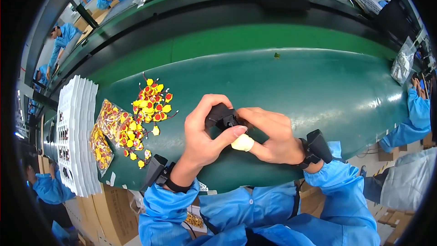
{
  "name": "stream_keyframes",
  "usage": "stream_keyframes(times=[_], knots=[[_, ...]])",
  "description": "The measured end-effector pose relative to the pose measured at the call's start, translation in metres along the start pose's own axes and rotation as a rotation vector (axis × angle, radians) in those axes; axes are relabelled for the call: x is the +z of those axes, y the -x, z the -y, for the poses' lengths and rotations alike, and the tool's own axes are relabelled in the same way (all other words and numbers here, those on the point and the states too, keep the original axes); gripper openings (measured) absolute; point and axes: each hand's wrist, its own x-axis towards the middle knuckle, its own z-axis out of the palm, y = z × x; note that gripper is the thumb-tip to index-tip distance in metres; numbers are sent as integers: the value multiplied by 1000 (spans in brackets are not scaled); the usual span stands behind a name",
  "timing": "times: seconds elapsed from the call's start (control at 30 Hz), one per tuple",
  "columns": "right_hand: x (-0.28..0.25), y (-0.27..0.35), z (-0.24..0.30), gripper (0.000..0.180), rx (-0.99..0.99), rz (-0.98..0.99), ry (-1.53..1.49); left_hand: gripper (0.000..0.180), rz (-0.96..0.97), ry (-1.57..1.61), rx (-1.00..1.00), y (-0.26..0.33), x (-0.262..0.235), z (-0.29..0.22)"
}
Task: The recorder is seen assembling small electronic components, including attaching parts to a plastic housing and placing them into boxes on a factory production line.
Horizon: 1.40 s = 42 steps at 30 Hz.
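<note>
- The person's left hand (200, 132) is curling around a small black plastic block-shaped part (222, 117), thumb reaching across its near side and fingers wrapping over the top, so it is closing on the part rather than lying open.
- The right hand (273, 134) is pressing on the same part from the other side, fingers narrowly bunched on its right edge; 1 fingertip is wearing a pale yellow rubber finger cot (242, 142).
- The part is sitting between both hands, just above the near edge of the dark green counter (318, 91), in the middle of the view.
- The part is looking light, stiff and small, probably easy to drop; pinching it by its 2 opposite sides with the fingertips is seeming the safest hold.
- Both wrists are carrying black strapped devices over blue sleeves.
- To the left, a loose heap of small yellow and red disc components with thin wires (150, 105) is lying on the counter, beside a clear bag of the same pieces (107, 130).
- Farther left, a stack of white moulded trays (77, 132) is standing at the counter's end.
- Beyond, other people in blue coats are working along the line.
</note>
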Motion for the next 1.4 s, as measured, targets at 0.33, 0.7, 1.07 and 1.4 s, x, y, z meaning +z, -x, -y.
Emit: stream_keyframes(times=[0.33, 0.7, 1.07, 1.4], knots=[[-3, -3, 7, 56, 495, 120, -659, 26, -129, 53, 74, 1, -3, 1], [6, 1, 6, 53, 616, 41, -652, 22, -174, 331, -277, 0, 4, 8], [7, -2, 1, 45, 820, 146, -1072, 31, -360, 623, -567, -8, -4, 22], [17, 2, 6, 31, 805, -11, -930, 18, -306, 522, -442, -5, 8, 17]])
